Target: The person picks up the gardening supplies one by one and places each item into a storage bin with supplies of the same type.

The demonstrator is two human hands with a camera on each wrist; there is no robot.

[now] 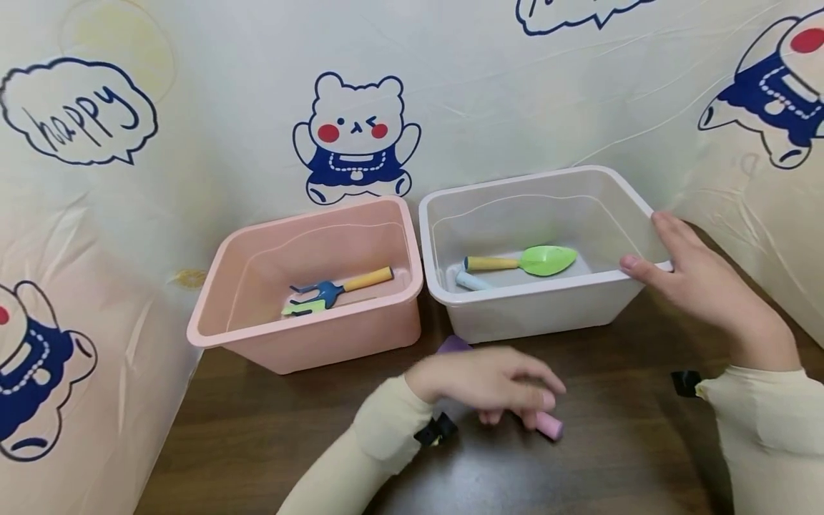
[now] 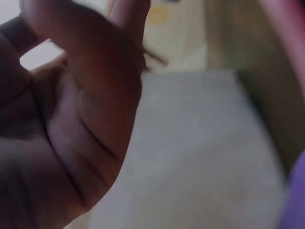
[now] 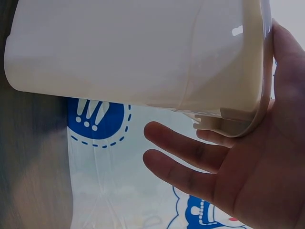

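My left hand (image 1: 492, 386) hovers low over the table, its fingers loosely bent above a pink handle (image 1: 549, 425). A purple piece (image 1: 454, 344) shows behind that wrist, perhaps part of the same tool; the hand hides what lies between. In the left wrist view, blurred purple (image 2: 294, 200) lies apart from the fingers. The right hand (image 1: 704, 282) holds the white bin (image 1: 528, 311) by its right front corner, thumb on the rim and fingers outside. Inside that bin are a green trowel (image 1: 547, 260) with a yellow handle and a light blue handle (image 1: 473, 281).
Left of the white bin stands a pink bin (image 1: 322, 343). It contains a blue hand rake (image 1: 328, 292) with a yellow handle and a light green pronged piece (image 1: 305, 307). A printed cloth (image 1: 257, 86) hangs behind and at both sides of the dark wooden table (image 1: 257, 422).
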